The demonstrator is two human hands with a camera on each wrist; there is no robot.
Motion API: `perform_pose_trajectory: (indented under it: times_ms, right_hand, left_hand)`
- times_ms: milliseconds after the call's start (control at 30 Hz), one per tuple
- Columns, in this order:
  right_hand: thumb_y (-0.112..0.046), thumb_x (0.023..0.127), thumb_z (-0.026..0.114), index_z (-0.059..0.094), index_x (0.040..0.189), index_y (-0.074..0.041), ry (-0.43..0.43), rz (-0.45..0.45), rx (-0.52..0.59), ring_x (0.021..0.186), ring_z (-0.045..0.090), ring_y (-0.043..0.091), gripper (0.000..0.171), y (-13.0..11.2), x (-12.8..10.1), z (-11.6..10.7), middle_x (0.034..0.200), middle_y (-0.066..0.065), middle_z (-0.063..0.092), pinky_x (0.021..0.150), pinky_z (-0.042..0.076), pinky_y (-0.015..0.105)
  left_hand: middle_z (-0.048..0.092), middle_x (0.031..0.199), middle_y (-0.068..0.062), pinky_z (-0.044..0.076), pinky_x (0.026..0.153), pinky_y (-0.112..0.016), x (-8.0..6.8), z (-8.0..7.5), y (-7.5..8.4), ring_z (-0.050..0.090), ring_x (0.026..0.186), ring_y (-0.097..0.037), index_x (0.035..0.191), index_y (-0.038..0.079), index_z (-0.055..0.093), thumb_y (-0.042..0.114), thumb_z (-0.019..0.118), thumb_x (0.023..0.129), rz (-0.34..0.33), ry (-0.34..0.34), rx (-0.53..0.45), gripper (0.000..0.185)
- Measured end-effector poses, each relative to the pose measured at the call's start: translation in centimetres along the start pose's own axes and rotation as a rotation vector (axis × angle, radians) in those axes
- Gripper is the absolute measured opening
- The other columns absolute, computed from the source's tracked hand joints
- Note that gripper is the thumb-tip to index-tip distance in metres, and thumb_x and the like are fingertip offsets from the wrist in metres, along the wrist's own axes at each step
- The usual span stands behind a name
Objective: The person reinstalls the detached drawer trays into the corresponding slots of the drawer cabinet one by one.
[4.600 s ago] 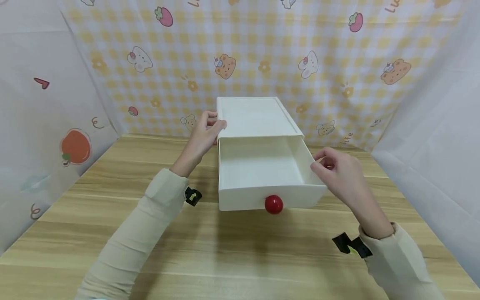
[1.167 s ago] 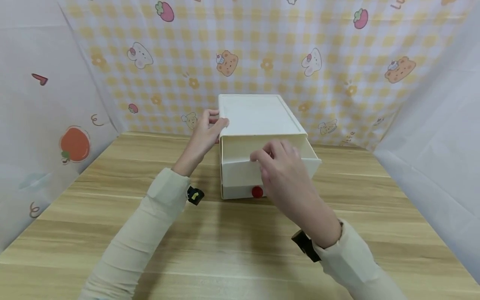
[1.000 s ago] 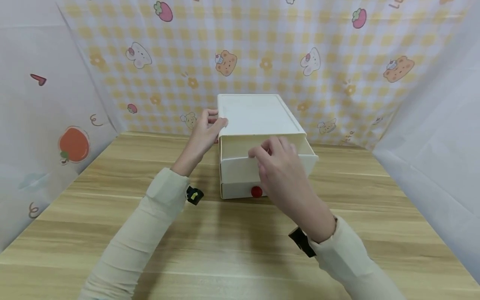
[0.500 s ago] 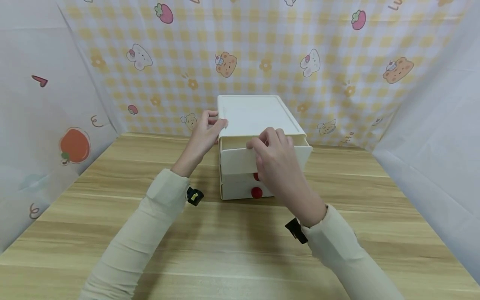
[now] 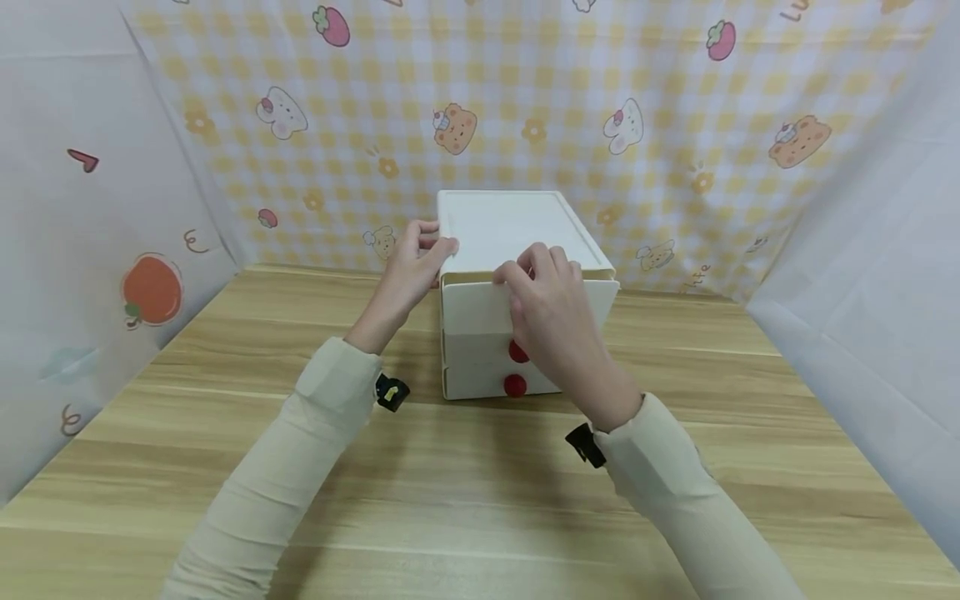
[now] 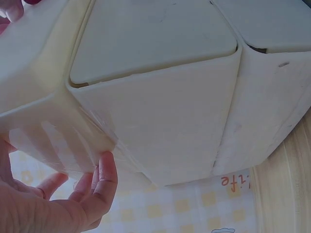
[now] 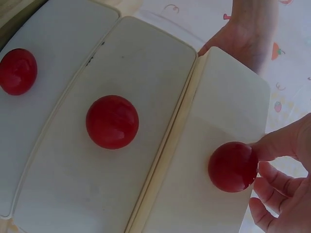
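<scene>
From the head view, a white drawer cabinet (image 5: 517, 250) stands toward the far edge of the wooden table (image 5: 465, 492), about midway between its side edges. The left hand (image 5: 408, 267) grips the cabinet's upper left front corner, fingers curled over the top edge. The right hand (image 5: 551, 312) lies over the top drawer (image 5: 480, 304), whose front sits almost flush with the cabinet; two red knobs of the lower drawers show below it. In the left wrist view the left hand's fingers (image 6: 104, 184) lie against the cabinet's side wall, steadying it. In the right wrist view the right hand's fingers (image 7: 277, 145) curl at the top drawer's red knob (image 7: 233, 166), touching it; the middle knob (image 7: 112, 121) and the lowest knob (image 7: 18, 71) sit on drawer fronts that look fully in. By my reading, the step in hand is seating the top drawer home; what remains calls for a straight push while the left hand braces the cabinet.
</scene>
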State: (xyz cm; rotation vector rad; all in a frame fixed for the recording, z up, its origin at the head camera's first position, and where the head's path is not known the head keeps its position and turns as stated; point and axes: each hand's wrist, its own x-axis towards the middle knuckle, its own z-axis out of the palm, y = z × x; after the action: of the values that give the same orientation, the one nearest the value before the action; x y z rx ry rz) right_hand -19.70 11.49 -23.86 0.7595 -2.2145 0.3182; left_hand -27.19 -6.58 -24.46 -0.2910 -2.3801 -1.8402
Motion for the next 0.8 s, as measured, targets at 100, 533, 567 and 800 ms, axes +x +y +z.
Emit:
perform_pose_trajectory:
  times_ms: [100, 533, 567, 800]
  right_hand:
    - [0.009, 0.079, 0.055, 0.062, 0.096, -0.007, -0.004, 0.001, -0.005, 0.076, 0.043, 0.027, 0.025, 0.1, 0.1, 0.2, 0.087, 0.011, 0.051, 0.061, 0.033, 0.034]
    - [0.009, 0.08, 0.051, 0.059, 0.097, -0.003, 0.016, 0.005, -0.051, 0.076, 0.044, 0.028, 0.023, 0.5, 0.5, 0.9, 0.09, 0.013, 0.053, 0.06, 0.035, 0.033]
    - [0.009, 0.08, 0.05, 0.058, 0.097, -0.003, 0.017, 0.007, -0.057, 0.076, 0.044, 0.028, 0.022, 0.5, 0.6, 1.0, 0.09, 0.013, 0.053, 0.061, 0.035, 0.033]
    - [0.01, 0.08, 0.05, 0.059, 0.094, -0.002, 0.024, -0.003, -0.077, 0.077, 0.044, 0.029, 0.021, 0.5, 0.6, 1.1, 0.088, 0.013, 0.052, 0.06, 0.035, 0.033]
  left_hand:
    - [0.048, 0.126, -0.014, 0.054, 0.075, -0.032, 0.0, 0.0, 0.0, 0.056, 0.101, -0.025, 0.135, 0.01, 0.036, 0.033, 0.05, 0.092, 0.002, 0.005, 0.011, 0.051]
    - [0.048, 0.127, -0.013, 0.052, 0.074, -0.03, 0.2, 0.0, 0.0, 0.054, 0.102, -0.024, 0.136, 0.01, 0.036, 0.035, 0.051, 0.091, -0.013, 0.008, 0.015, 0.054]
    - [0.048, 0.127, -0.013, 0.052, 0.073, -0.029, 0.3, 0.0, 0.0, 0.054, 0.102, -0.024, 0.136, 0.01, 0.036, 0.035, 0.051, 0.091, -0.014, 0.01, 0.015, 0.053]
    - [0.048, 0.126, -0.013, 0.053, 0.073, -0.031, 0.3, 0.0, 0.0, 0.054, 0.103, -0.024, 0.136, 0.01, 0.036, 0.034, 0.051, 0.091, -0.017, 0.012, 0.025, 0.053]
